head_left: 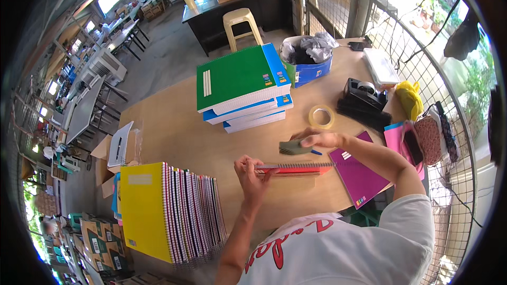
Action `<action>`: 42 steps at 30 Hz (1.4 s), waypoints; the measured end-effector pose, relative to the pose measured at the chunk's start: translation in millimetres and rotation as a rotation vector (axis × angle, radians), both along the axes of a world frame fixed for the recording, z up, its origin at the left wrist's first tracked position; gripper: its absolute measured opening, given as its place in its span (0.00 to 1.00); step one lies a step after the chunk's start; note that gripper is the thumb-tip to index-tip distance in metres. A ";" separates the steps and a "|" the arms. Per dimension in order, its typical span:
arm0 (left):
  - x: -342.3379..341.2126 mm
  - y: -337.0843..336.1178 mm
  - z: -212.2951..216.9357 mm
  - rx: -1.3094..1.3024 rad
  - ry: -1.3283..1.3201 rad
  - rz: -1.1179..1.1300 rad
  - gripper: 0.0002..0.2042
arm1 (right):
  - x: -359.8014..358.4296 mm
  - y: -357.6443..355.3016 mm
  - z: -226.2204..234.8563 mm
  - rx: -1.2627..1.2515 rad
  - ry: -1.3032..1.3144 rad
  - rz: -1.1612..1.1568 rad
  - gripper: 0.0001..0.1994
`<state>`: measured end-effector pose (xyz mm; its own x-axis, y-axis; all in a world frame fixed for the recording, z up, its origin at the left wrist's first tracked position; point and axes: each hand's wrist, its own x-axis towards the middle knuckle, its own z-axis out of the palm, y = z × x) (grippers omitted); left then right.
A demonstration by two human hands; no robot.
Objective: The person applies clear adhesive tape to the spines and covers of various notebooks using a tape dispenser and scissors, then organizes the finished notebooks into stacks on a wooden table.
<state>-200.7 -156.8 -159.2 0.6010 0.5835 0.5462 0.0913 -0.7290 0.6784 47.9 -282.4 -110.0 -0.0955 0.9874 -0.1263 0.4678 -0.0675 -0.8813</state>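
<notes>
My left hand is closed on the left end of a red spiral notebook, held with its coil edge up above the table. A small grey-green block is gripped in my right hand, just above the notebook's coil; I cannot make out its exact kind. Just right of the red notebook, a purple spiral notebook lies on the table, partly under my right forearm. Beyond my hands rises a stack of green notebooks and blue ones.
A long row of spiral notebooks with a yellow cover stands at the left. Clear tape, a black tape dispenser, a yellow bag and a blue box of crumpled plastic are on the table. Wire mesh borders the right.
</notes>
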 end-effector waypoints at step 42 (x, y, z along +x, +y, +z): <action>-4.8 10.3 -9.9 -0.081 -0.047 -0.031 0.36 | -31.8 52.2 -24.1 0.055 0.187 0.146 0.29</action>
